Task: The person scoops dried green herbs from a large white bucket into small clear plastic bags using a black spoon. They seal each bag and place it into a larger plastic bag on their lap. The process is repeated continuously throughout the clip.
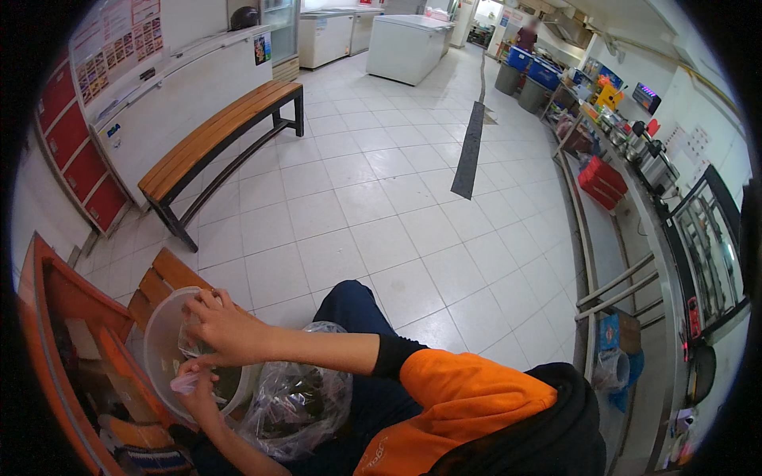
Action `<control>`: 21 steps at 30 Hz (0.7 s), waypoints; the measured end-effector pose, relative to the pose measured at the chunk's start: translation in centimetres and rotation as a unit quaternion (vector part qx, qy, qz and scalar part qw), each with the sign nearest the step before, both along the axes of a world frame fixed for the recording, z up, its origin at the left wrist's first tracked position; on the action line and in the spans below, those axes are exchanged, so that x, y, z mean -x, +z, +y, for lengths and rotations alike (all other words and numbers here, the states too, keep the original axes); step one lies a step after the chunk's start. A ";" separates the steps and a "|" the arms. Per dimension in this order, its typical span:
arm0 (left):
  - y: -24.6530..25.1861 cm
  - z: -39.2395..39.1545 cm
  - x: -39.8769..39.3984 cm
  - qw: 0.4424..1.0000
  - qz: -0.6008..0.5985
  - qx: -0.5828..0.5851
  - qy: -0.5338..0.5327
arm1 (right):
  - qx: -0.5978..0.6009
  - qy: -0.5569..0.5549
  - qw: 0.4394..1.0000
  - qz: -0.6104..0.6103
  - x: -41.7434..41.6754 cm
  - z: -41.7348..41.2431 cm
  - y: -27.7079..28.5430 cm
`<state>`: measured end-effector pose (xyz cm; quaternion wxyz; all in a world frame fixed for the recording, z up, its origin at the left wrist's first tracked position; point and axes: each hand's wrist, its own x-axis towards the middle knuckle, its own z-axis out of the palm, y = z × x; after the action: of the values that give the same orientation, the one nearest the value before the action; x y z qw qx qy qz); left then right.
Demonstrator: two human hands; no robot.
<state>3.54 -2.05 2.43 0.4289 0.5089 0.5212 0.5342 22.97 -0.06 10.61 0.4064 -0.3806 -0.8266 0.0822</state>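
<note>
My left hand (199, 392) grips a small clear plastic bag (186, 382), whose pinkish gathered end sticks out past the fingers. Just above it, my right hand (223, 333) has its fingers bent around clear plastic that looks like the same bag; the fingertips are partly hidden. Both hands are over a whitish plastic bucket (156, 333) with green leafy pieces inside. Against my leg, right of the bucket, rests a large clear plastic bag (297, 404) with dark green contents.
A slatted wooden seat (169, 268) lies behind the bucket, and an orange open cabinet (77, 333) flanks it. Farther off stand a wooden bench (226, 134) and chest freezers (408, 47). A steel counter (646, 196) runs along the right. A person (527, 38) is at the back.
</note>
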 end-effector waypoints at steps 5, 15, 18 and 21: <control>2.8 -1.0 -2.2 0.998 -0.044 0.030 -0.031 | 0.136 0.067 0.988 0.037 0.1 1.7 -3.3; 1.0 -1.1 -1.8 0.980 0.136 -0.104 0.098 | -0.137 -0.099 0.984 -0.048 1.9 0.7 -2.3; 2.6 -1.5 -3.4 0.904 0.288 -0.254 0.187 | -0.043 -0.111 0.987 -0.104 2.7 0.5 -2.7; 4.2 -1.9 -5.1 0.920 0.245 -0.291 0.096 | -0.011 -0.037 0.998 -0.043 0.7 -0.2 -0.8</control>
<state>8.68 -3.95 6.61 0.0672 0.6736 0.4781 0.5596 22.28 -0.24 9.84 0.3776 -0.4099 -0.8292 0.0416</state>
